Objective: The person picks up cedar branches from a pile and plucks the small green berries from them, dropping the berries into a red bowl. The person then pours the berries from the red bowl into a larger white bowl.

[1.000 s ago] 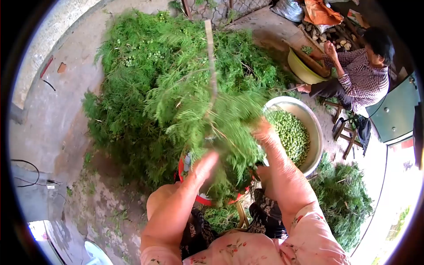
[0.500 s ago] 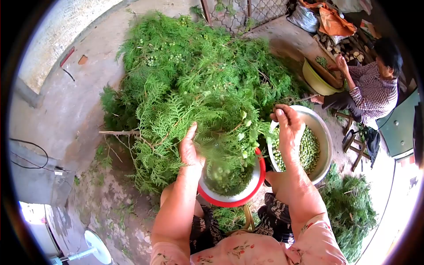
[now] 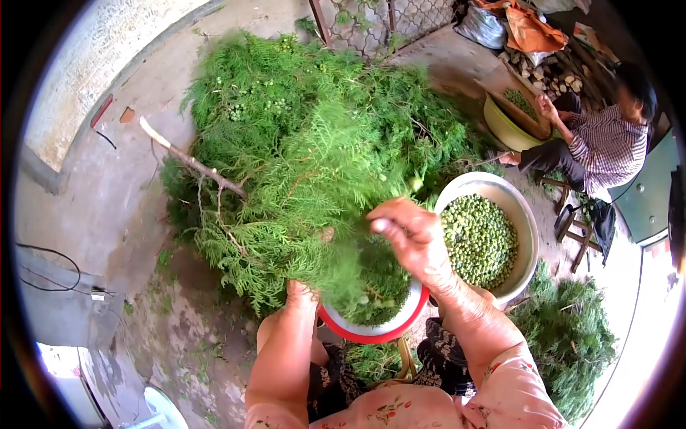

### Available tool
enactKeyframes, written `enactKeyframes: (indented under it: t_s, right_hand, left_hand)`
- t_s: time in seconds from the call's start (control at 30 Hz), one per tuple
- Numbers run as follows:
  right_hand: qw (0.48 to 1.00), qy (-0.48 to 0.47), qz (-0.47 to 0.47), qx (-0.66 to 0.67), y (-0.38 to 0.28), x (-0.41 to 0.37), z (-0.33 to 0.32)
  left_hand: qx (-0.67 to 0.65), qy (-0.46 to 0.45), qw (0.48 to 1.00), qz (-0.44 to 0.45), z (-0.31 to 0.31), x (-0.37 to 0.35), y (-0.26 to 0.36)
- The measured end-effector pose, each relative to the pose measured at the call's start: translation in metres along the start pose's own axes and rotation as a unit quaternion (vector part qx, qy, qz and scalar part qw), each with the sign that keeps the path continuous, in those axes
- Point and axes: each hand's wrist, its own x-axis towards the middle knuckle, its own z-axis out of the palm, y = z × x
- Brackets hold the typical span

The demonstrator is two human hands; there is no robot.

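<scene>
A leafy cypress-like branch [image 3: 286,193] with a bare woody stem [image 3: 189,163] lies across my lap above a red-rimmed white bowl [image 3: 400,320]. My left hand [image 3: 300,292] is mostly hidden under the foliage and grips the branch from below. My right hand [image 3: 407,232] is over the bowl with its fingers curled in the green twigs at the branch's right end. To the right stands a metal basin [image 3: 525,222] full of small green berries [image 3: 479,239].
A big pile of cut green branches [image 3: 307,93] covers the concrete floor ahead. Another person [image 3: 600,139] sits at the far right by a yellow basin [image 3: 504,125]. Stripped greenery [image 3: 568,336] lies at right. A cable [image 3: 43,275] runs at left.
The branch has swung so its stem points up-left. My right hand has come down from over the metal basin to the twigs above the red bowl. My left hand has slid under the foliage.
</scene>
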Motion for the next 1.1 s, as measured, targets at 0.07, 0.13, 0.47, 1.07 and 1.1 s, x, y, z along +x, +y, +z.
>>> enactKeyframes:
  t_s: [0.07,0.13,0.47,1.07,1.1]
  right_hand:
    - [0.997,-0.070,0.028,0.023,0.003,-0.005,0.005]
    - [0.997,-0.075,-0.018,0.003,0.002,-0.010,0.006]
    - [0.998,0.002,0.058,0.020,0.027,-0.003,0.022]
    - [0.989,-0.082,0.114,0.044,0.038,-0.007,0.027]
    - [0.983,-0.085,0.149,0.067,0.031,-0.005,0.024]
  left_hand:
    - [0.060,0.060,0.996,-0.012,0.013,-0.002,0.007]
    - [0.105,0.080,0.991,0.006,0.023,-0.001,0.009]
    - [0.126,0.124,0.983,-0.050,0.037,0.002,0.006]
    - [0.030,0.077,0.995,-0.047,0.033,-0.001,-0.004]
    - [-0.004,0.073,0.996,-0.050,0.024,-0.001,-0.006]
